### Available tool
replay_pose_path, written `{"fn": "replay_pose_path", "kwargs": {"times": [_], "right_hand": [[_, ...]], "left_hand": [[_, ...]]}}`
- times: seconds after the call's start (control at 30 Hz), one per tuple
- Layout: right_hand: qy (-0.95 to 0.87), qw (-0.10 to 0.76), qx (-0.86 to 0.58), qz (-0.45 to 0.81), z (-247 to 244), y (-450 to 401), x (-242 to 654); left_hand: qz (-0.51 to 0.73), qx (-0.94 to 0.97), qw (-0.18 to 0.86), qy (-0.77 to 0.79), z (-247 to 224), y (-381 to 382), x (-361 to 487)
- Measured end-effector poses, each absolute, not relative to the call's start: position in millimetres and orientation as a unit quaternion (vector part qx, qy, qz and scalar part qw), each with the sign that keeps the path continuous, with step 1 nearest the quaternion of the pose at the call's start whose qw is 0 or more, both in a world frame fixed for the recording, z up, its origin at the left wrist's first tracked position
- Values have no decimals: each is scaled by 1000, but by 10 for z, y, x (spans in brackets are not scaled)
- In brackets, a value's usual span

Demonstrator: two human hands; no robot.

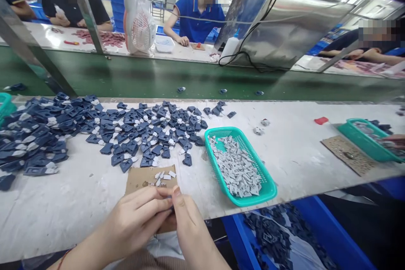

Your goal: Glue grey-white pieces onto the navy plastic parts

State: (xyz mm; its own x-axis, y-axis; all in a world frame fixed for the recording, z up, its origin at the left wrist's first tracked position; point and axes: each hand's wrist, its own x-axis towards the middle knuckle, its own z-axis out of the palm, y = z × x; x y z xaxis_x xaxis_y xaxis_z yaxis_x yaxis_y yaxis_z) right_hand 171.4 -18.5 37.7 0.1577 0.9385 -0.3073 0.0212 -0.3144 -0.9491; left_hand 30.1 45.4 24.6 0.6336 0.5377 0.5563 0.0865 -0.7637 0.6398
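My left hand (pixel 139 215) and my right hand (pixel 186 219) meet at the table's front edge, over the lower part of a brown cardboard piece (pixel 134 179). The fingers of both are pressed together around something small, mostly hidden; a bit of dark blue shows between them. Several small white pieces (pixel 166 176) lie on the cardboard just beyond my fingertips. Behind it spreads a large pile of dark blue parts with whitish tabs (pixel 161 128). To the right stands a turquoise basket (pixel 209 152) holding many small light grey pieces (pixel 238 168).
Below the table at the right is a blue bin (pixel 335 228) with dark blue parts. A green conveyor belt (pixel 142 78) carries a few parts behind the table. Another turquoise basket (pixel 357 135) and a co-worker's hand (pixel 395 138) are at the far right. People sit across the belt.
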Motion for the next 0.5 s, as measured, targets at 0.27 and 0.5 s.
{"fn": "replay_pose_path", "kwargs": {"times": [0.27, 0.5], "right_hand": [[-563, 370, -698, 244, 625, 190, 2908], [-706, 115, -691, 102, 270, 679, 3945]], "left_hand": [[433, 809, 264, 299, 343, 1008, 225], [335, 724, 231, 557, 487, 2445, 212]]}}
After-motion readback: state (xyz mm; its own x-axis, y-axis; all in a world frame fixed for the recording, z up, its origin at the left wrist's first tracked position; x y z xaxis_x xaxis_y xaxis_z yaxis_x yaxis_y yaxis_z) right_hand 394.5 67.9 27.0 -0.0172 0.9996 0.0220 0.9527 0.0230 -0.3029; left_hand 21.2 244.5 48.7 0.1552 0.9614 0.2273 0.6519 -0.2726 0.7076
